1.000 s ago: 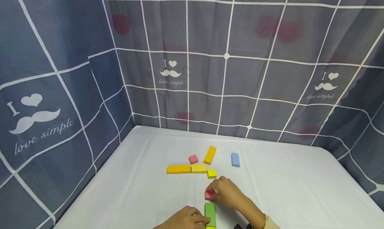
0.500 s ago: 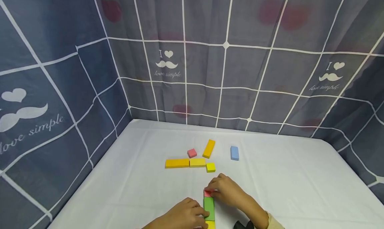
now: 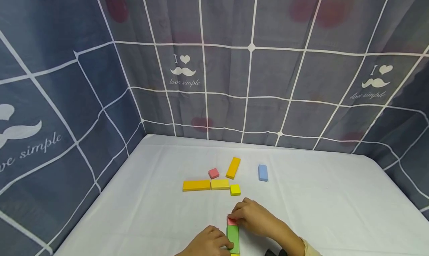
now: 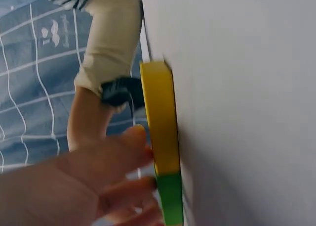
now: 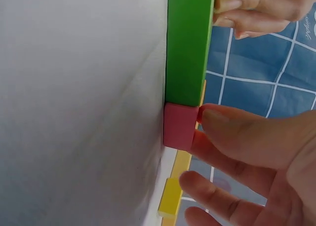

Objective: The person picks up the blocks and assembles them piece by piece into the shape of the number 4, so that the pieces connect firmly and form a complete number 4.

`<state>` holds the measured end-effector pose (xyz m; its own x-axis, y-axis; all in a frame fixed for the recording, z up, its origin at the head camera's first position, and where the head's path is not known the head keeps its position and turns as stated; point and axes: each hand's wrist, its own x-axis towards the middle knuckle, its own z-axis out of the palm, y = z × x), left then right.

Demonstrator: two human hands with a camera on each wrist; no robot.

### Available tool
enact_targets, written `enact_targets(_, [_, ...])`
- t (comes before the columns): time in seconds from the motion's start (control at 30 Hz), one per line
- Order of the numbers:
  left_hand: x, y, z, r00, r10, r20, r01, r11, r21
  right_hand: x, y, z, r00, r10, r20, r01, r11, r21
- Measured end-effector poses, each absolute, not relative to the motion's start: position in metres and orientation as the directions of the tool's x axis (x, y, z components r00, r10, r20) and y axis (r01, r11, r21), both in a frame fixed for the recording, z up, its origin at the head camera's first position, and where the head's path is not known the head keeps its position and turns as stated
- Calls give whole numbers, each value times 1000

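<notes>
My right hand (image 3: 252,215) pinches a small pink block (image 5: 179,127) between thumb and forefinger. The pink block sits flush against the far end of a long green block (image 3: 233,234), with only a sliver of it visible from the head. Fingertips of my left hand (image 3: 209,243) rest on the green block from the left side. In the left wrist view its thumb touches the edge of a long yellow block (image 4: 160,117), which lines up end to end with the green one. The head view cuts off most of that yellow block at its bottom edge.
Beyond the hands on the white table (image 3: 318,204) lie an orange block (image 3: 196,185), a pale yellow block (image 3: 220,184) and a small yellow cube (image 3: 235,190) in a row. Behind them are a pink cube (image 3: 213,173), a slanted orange block (image 3: 232,168) and a blue block (image 3: 263,173).
My right hand has brought the pink block nearer, closing the gap to the green block. The left hand stays at the green block. The head view has tilted slightly.
</notes>
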<state>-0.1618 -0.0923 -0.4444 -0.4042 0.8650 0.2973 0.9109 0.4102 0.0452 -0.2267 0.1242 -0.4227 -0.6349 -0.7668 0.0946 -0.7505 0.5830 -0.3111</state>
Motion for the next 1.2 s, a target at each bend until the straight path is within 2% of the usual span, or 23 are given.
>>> enact_targets(0.2, [-157,-84,-449,-445,811,380,877,481,2,-229,128,-422,-627,-774,85,-753,574,-324])
enact_targets(0.37, [-157,-82,-451,-492,767,411,850,525,37,-230,127,-419,-627,-775,84,-754,576,-316])
enact_targets(0.67, [-153,-83,-453,-448,809,380,868,495,-31,-227,127,-419,-636,-769,62,-743,589,-317])
enact_targets(0.93, [-151,-84,-452,-466,815,346,861,508,-38,-225,128,-420,-637,-768,60,-745,595,-301])
enact_targets(1.2, [-147,-79,-451,-528,780,335,814,578,-62,-227,129,-419,-627,-776,68,-758,588,-283])
